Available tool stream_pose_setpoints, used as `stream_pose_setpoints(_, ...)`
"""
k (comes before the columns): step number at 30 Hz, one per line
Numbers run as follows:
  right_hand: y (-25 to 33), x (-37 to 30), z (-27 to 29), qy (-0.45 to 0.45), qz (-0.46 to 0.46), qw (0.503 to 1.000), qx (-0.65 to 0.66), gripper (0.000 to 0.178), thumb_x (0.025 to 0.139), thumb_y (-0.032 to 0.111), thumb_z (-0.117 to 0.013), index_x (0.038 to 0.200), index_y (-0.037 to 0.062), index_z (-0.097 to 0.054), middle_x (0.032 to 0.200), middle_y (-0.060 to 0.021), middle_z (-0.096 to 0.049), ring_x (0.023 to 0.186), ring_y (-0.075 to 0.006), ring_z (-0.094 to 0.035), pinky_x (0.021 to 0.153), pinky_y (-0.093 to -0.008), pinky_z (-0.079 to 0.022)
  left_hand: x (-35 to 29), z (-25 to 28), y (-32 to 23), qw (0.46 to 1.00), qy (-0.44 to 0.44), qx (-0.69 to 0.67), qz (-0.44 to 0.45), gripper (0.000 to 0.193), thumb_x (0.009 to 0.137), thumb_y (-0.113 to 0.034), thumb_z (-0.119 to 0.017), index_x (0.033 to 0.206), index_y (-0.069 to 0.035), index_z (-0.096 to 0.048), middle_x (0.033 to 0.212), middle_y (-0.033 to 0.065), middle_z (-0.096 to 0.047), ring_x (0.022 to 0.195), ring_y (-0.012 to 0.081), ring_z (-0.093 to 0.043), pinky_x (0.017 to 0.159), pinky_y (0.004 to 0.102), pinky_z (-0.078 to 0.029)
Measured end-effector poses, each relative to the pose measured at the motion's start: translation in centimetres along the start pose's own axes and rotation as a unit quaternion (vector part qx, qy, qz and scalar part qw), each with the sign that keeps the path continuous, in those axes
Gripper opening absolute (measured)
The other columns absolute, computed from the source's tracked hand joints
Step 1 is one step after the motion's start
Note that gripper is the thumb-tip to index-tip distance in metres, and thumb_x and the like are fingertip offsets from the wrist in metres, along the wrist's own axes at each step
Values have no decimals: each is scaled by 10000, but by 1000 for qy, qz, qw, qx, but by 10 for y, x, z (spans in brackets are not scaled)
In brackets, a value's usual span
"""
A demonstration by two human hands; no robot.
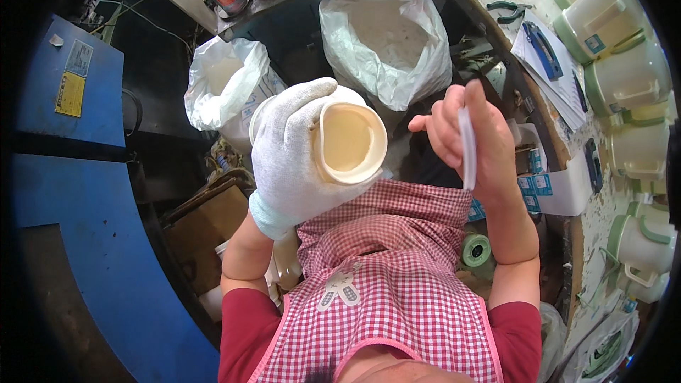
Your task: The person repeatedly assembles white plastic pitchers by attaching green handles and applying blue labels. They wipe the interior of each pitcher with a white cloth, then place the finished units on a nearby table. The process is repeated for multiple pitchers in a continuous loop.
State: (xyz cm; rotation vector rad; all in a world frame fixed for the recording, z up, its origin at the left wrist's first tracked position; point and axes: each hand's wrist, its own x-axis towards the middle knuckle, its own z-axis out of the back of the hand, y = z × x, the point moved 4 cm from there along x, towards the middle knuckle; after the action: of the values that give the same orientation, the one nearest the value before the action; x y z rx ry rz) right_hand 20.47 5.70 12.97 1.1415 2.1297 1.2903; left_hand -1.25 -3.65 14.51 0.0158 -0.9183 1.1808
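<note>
My left hand (287,145), in a white knitted glove with a pale blue cuff, is closed round a cream plastic cup-like vessel (350,143). The vessel's round mouth faces up toward me, and its inside looks smooth and pale. Just right of it, my bare right hand (474,138) is raised with bent fingers. A thin, translucent white piece (467,149) stands edge-on against that hand's palm, held there; its full shape does not show. The two hands are apart.
Two white bags, a large one (386,42) and a smaller one (228,85), stand open ahead. On the right bench are pliers (507,11), a blue utility knife (543,51) on papers, and several cream jugs with green handles (631,85). Blue machine panels (78,241) flank the left.
</note>
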Motion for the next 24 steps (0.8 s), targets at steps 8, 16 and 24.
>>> stream_pose_setpoints(8, 28, 1, -19, -45, 308, 742, -594, 364, 1030, 251, -646, 1280, -6, -582, 1172, -189, -673, 946, -282, -700, 1021, -405, -521, -1, 2, 4, 1000, 23, 13, 10, 881, 596, -364, -1026, 1317, -102, -592, 1386, 133, -615, 1253, 318, -617, 1071, 426, -516)
stream_pose_setpoints(16, 12, -20, -59, 132, 228, 860, -436, 473, 927, -96, -635, 1393, -50, -568, 1361, -251, -671, 1133, -361, -738, 892, -380, -629, -5, -2, 2, 992, 88, -69, 56, 835, 725, -196, -931, 1460, -78, -554, 1441, 126, -585, 1347, 339, -547, 1179, 444, -390)
stream_pose_setpoints(24, 13, -14, -54, 129, 235, 858, -439, 525, 780, -47, -744, 1291, 43, -661, 1284, -187, -689, 933, -322, -767, 730, -356, -638, -8, -3, 1, 988, 97, -104, 60, 872, 762, -200, -922, 1524, -106, -508, 1504, 102, -552, 1408, 283, -511, 1220, 403, -356)
